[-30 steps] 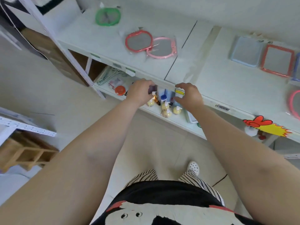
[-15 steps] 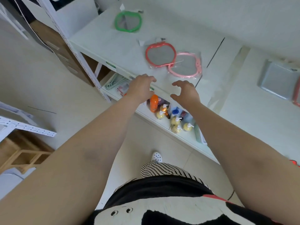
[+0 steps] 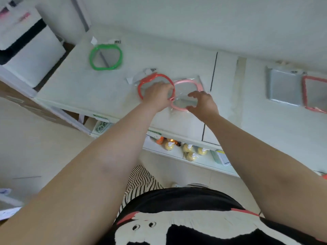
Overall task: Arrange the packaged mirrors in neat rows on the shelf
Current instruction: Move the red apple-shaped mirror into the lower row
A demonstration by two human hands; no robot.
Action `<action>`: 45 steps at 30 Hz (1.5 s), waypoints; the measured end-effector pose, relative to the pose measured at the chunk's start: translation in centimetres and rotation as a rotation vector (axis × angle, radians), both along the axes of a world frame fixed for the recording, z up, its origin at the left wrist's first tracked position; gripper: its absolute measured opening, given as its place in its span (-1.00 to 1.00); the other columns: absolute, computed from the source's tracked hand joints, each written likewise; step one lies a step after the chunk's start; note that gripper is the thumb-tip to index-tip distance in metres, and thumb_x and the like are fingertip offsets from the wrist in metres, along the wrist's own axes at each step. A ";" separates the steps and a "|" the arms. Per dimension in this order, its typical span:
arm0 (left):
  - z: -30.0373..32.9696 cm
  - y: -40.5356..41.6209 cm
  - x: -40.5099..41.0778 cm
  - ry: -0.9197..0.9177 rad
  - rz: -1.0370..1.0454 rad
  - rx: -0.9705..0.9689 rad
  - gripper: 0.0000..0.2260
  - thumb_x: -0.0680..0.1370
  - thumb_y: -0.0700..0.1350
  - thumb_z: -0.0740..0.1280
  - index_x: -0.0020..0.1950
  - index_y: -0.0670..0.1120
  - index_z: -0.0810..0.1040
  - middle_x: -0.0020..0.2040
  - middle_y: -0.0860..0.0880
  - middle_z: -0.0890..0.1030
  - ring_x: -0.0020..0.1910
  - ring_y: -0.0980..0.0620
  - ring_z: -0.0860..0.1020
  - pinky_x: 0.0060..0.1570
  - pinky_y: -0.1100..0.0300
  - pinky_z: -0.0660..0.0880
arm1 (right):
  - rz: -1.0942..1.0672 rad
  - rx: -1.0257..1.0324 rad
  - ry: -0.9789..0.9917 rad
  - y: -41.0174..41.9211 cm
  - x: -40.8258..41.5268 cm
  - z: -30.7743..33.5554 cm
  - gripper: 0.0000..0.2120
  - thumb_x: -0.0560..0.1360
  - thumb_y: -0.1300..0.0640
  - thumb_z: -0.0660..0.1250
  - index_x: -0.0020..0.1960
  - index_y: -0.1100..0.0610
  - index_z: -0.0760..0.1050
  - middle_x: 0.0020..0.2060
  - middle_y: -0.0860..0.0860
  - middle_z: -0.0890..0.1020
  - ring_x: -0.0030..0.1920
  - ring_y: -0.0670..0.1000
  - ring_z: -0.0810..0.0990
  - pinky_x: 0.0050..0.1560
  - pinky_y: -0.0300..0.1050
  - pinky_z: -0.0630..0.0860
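Three round packaged mirrors lie on the white top shelf (image 3: 76, 85): a green-rimmed mirror (image 3: 92, 59) at the back left, a red-rimmed mirror (image 3: 141, 85) in the middle, and a pink-rimmed mirror (image 3: 185, 82) overlapping its right side. My left hand (image 3: 157, 97) rests on the red mirror, with fingers curled at its right rim. Hovering just over the pink mirror's near part, my right hand (image 3: 203, 103) has thumb and fingers spread. Further right lie a square grey-blue mirror (image 3: 283, 89) and a square red-framed mirror (image 3: 315, 92).
A white box (image 3: 30, 50) stands past the shelf's left end. The lower shelf holds small yellow pump bottles (image 3: 187, 148) and an orange item (image 3: 160, 140). A dark seam (image 3: 213, 71) splits the top shelf into two boards. Pale floor lies below.
Both hands rose from the lower shelf's edge onto the top shelf. The left hand now lies on the red mirror and the right hand is over the pink one. The camera tilted up.
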State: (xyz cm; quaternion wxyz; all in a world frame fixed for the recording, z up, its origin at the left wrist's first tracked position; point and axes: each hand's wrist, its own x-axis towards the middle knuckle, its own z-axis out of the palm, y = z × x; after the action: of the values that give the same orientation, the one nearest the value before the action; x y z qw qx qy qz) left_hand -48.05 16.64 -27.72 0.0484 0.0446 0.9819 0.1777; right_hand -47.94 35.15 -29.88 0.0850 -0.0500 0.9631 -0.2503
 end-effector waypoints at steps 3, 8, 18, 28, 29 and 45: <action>-0.2 0.4 -3.6 -0.067 -0.142 0.005 -0.52 0.38 -0.08 0.44 0.29 0.03 0.49 0.21 -0.09 0.54 0.22 -0.13 0.51 0.16 0.06 0.47 | -0.170 -0.006 0.004 0.3 -0.4 0.0 -0.54 0.42 0.07 0.42 0.30 0.01 0.47 0.23 0.05 0.51 0.30 0.08 0.43 0.15 -0.01 0.50; -0.4 -0.1 -7.7 -0.144 -0.361 -0.074 -0.44 0.42 -0.05 0.39 0.41 0.01 0.38 0.25 -0.16 0.46 0.23 -0.18 0.48 0.14 0.05 0.44 | -0.425 -0.007 -0.020 0.2 0.2 0.1 -0.54 0.42 0.05 0.44 0.30 0.01 0.46 0.20 0.06 0.53 0.27 0.08 0.46 0.12 -0.02 0.51; -2.2 -0.2 -11.1 -0.303 -0.485 -0.173 -0.37 0.41 0.18 0.33 0.43 0.02 0.30 0.13 -0.21 0.50 0.06 -0.26 0.56 0.10 -0.07 0.52 | -0.765 -0.155 -0.197 -2.5 2.4 -1.6 -0.48 0.41 -0.04 0.43 0.33 0.01 0.40 0.19 0.05 0.52 0.01 0.09 0.56 -0.07 0.00 0.58; -3.1 -0.8 -13.5 -0.304 -0.467 -0.266 -0.33 0.34 0.22 0.43 0.31 -0.10 0.36 0.26 -0.19 0.45 0.28 -0.23 0.41 0.26 -0.10 0.40 | -0.835 -0.148 -0.161 -3.3 0.8 -2.2 -0.51 0.41 0.00 0.42 0.31 0.01 0.42 0.17 0.05 0.47 0.19 0.06 0.46 -0.10 -0.07 0.52; -3.1 -1.3 -13.8 -0.313 -0.443 -0.280 -0.29 0.34 0.24 0.44 0.33 -0.11 0.34 0.29 -0.18 0.42 0.32 -0.23 0.37 0.28 -0.11 0.38 | -0.835 -0.133 -0.144 -3.4 0.5 -2.2 -0.51 0.41 0.00 0.43 0.30 0.00 0.43 0.18 0.04 0.45 0.25 0.06 0.40 -0.09 -0.08 0.49; -1.5 -5.1 -15.6 -0.203 -0.516 0.104 -0.67 0.29 0.00 0.57 -0.08 -0.10 0.57 -0.04 -0.06 0.41 0.08 -0.12 0.48 -0.02 0.18 0.39 | -0.587 -0.444 -0.149 -9.5 -5.0 -1.3 -0.84 0.42 0.04 0.47 -0.16 0.05 0.50 -0.32 -0.04 0.50 -0.39 -0.06 0.43 -0.32 -0.24 0.35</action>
State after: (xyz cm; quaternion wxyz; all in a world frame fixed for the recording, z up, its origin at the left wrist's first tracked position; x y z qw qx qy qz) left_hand -63.63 11.49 -29.17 0.1879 0.2773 0.9178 0.2133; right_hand -52.92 25.64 -31.13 0.0665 0.2294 0.8498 -0.4698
